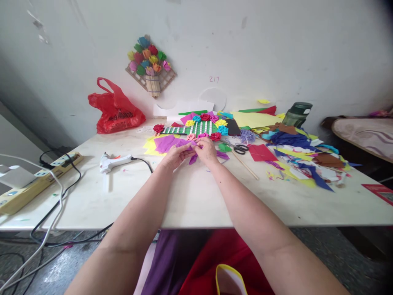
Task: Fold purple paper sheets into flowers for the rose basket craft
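Observation:
My left hand (178,156) and my right hand (205,152) meet over the middle of the table, fingertips pinched together on a small piece of purple paper (193,143). Its exact shape is mostly covered by the fingers. Beneath and left of them lie a larger purple sheet (164,143) and a yellow sheet (149,146). Just beyond the hands sits a green panel (183,130) with white strips, ringed by red, yellow, blue and pink paper roses. Black scissors (240,149), a green leaf shape (224,147) and a thin wooden stick (247,166) rest to the right.
A white glue gun (115,162) lies at left, its cord running toward my left arm. Further left is a power strip (39,180) with cables. A red plastic bag (118,108) stands at the back. Colourful paper scraps (307,153) and a dark green bottle (297,114) occupy the right.

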A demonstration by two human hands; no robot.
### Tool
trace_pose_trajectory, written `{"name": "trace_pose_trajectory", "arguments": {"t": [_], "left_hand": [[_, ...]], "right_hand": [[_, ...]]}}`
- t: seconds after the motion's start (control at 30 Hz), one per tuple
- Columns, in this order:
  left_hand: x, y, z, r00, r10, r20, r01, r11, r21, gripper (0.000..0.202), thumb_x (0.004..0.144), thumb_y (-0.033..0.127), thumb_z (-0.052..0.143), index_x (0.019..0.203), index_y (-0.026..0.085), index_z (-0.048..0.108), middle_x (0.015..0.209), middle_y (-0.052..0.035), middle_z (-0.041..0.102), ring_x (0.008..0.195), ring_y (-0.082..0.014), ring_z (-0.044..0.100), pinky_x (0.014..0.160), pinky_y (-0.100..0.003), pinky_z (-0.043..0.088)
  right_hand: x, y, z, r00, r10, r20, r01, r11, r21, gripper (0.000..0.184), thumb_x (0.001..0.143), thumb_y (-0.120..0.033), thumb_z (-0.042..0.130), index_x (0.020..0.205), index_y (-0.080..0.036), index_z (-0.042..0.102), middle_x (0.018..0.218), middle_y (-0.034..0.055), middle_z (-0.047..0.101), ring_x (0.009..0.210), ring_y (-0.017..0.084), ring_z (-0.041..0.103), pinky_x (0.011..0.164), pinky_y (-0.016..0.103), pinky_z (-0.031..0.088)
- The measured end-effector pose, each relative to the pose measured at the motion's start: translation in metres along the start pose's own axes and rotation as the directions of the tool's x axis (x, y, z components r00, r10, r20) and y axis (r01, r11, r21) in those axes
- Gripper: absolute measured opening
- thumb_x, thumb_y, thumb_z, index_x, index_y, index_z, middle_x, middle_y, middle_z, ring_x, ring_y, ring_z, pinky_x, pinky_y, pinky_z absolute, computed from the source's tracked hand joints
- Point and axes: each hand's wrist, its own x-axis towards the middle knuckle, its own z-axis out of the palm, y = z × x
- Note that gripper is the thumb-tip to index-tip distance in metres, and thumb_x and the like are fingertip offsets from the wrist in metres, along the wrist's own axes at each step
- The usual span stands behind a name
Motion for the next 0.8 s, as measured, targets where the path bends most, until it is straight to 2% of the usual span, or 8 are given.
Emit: {"name": "trace_pose_trajectory", "arguments": {"t": [0.1, 0.27, 0.5, 0.8], "left_hand": [[-0.0002, -0.0010, 0.0000, 1.000, 0.010, 0.024, -0.011, 0.999, 0.036, 0.015, 0.069, 0.016, 0.064, 0.082, 0.008, 0.065, 0.081, -0.0093, 0.070, 0.083, -0.0222, 0.066, 0.087, -0.038, 0.049], [0.0029, -0.0008, 0.0001, 0.997, -0.017, -0.071, 0.015, 0.999, -0.029, 0.010, 0.075, 0.017, 0.057, 0.075, 0.009, 0.062, 0.070, -0.0097, 0.069, 0.079, -0.0226, 0.067, 0.085, -0.041, 0.050], [0.0008, 0.0026, 0.0046, 0.994, -0.048, -0.094, 0.046, 0.999, -0.022, 0.015, 0.078, 0.013, 0.048, 0.071, 0.008, 0.060, 0.068, -0.0109, 0.068, 0.077, -0.0228, 0.067, 0.085, -0.042, 0.049], [0.0000, 0.0032, 0.0060, 0.993, -0.056, -0.105, 0.057, 0.998, 0.001, 0.012, 0.076, 0.012, 0.049, 0.070, 0.010, 0.060, 0.063, -0.0080, 0.067, 0.072, -0.0214, 0.067, 0.083, -0.041, 0.050]], "right_hand": [[0.0001, -0.0005, -0.0007, 1.000, 0.012, 0.011, -0.012, 1.000, 0.005, 0.022, 0.068, -0.019, 0.063, 0.050, -0.019, 0.050, 0.087, 0.0050, 0.060, 0.088, 0.019, 0.051, 0.081, 0.034, 0.040], [0.0010, 0.0012, 0.0004, 0.999, 0.011, 0.031, -0.012, 1.000, 0.023, 0.024, 0.067, -0.016, 0.063, 0.049, -0.018, 0.047, 0.085, 0.0042, 0.059, 0.085, 0.017, 0.053, 0.080, 0.032, 0.041], [0.0006, 0.0015, 0.0012, 0.999, 0.015, 0.029, -0.016, 1.000, 0.023, 0.023, 0.068, -0.015, 0.061, 0.049, -0.019, 0.048, 0.083, 0.0036, 0.060, 0.084, 0.016, 0.054, 0.078, 0.031, 0.042], [0.0003, -0.0009, -0.0003, 0.998, 0.044, 0.043, -0.043, 0.999, -0.020, 0.023, 0.068, -0.018, 0.061, 0.048, -0.018, 0.049, 0.082, 0.0045, 0.061, 0.082, 0.017, 0.055, 0.077, 0.030, 0.043]]}}
